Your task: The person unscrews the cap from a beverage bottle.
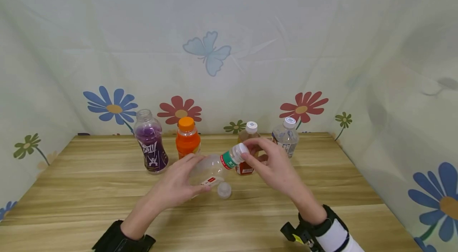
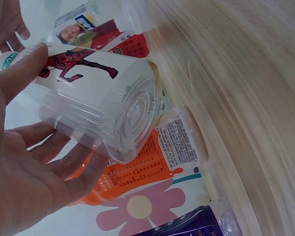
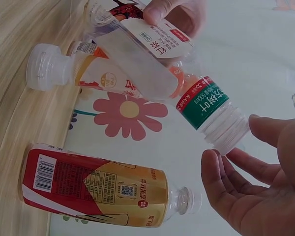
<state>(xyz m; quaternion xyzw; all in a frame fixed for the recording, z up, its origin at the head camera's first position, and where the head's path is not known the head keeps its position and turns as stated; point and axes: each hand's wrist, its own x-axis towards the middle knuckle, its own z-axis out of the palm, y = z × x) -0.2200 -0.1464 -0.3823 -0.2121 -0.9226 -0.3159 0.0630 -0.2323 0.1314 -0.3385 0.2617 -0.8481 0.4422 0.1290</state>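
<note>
My left hand grips an empty clear bottle by its body and tilts it with the neck up to the right. In the right wrist view the bottle has a white label and a green and red neck band. My right hand has thumb and index finger on either side of the bottle's white cap, pinching it. On the table below the tilted bottle is a loose translucent cap-like piece, also seen in the right wrist view.
Behind the hands stand a purple bottle with an uncapped mouth, an orange-capped bottle of orange drink, a red-and-gold labelled bottle, and a clear white-capped bottle. A flowered cloth hangs behind the wooden table.
</note>
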